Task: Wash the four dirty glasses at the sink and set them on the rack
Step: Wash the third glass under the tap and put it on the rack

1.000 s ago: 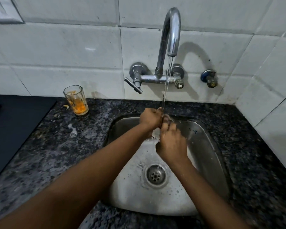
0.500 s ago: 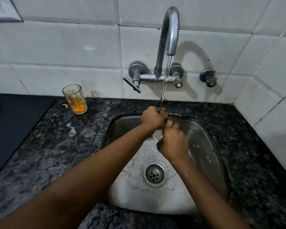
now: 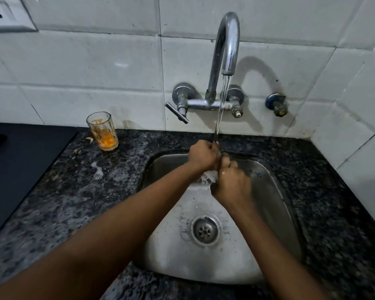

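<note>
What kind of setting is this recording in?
Most likely a home kitchen: a steel sink set into a dark granite counter, a wall-mounted tap running against white tiles, and a used glass with orange residue waiting beside the basin.

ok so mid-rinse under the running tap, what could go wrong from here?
1. The clear glass is wet and nearly hidden between the left hand and right hand; it may slip into the steel sink.
2. The orange-stained glass stands on the dark speckled counter near foam; reaching for it wet-handed could tip it.
</note>
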